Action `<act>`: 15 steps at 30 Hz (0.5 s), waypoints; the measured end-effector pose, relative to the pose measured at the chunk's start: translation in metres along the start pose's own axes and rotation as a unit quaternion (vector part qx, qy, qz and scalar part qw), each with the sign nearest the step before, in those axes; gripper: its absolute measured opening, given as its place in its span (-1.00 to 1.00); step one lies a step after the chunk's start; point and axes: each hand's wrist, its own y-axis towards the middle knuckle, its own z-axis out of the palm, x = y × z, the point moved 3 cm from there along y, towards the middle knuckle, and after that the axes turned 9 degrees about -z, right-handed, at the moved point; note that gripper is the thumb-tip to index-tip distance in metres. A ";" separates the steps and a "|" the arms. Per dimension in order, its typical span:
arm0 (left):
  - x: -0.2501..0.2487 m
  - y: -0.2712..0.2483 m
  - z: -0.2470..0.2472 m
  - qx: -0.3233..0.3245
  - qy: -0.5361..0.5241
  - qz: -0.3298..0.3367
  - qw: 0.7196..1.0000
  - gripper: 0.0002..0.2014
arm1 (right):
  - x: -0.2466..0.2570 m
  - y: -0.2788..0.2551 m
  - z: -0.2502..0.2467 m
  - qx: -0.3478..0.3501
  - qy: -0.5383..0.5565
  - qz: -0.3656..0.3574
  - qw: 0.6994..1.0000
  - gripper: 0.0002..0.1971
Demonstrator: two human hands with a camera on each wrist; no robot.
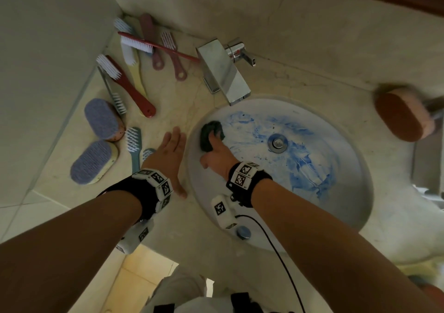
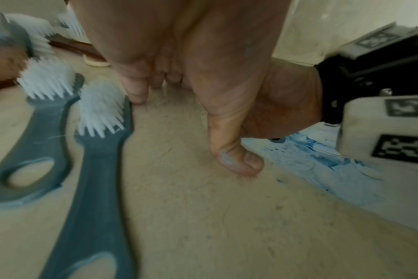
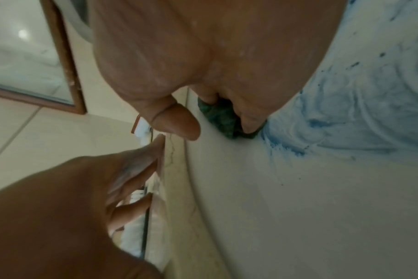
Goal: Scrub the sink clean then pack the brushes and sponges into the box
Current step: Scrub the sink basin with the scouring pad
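Right hand (image 1: 217, 155) pressed the dark scouring pad (image 1: 211, 132) against the sink (image 1: 355, 192) wall, left of the drain (image 1: 278, 142), fingers curled over it. Left hand (image 1: 168, 154) lay flat, fingers straight, on the counter beside the sink. Pad appeared soft, probably wet; best held from above. Only the left wrist view showed the blue brushes' (image 2: 93, 169) handle holes
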 end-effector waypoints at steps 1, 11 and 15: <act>0.000 0.000 0.001 -0.001 0.000 0.000 1.000 0.54 | -0.004 -0.003 0.003 0.008 -0.011 -0.005 1.000 0.04; 0.002 0.000 0.002 -0.007 0.002 0.000 1.000 0.55 | -0.001 0.006 -0.008 -0.037 0.006 -0.023 0.999 -0.01; 0.002 0.001 0.003 -0.014 0.013 0.000 1.000 0.56 | -0.005 0.007 -0.006 -0.066 0.083 -0.006 0.994 -0.02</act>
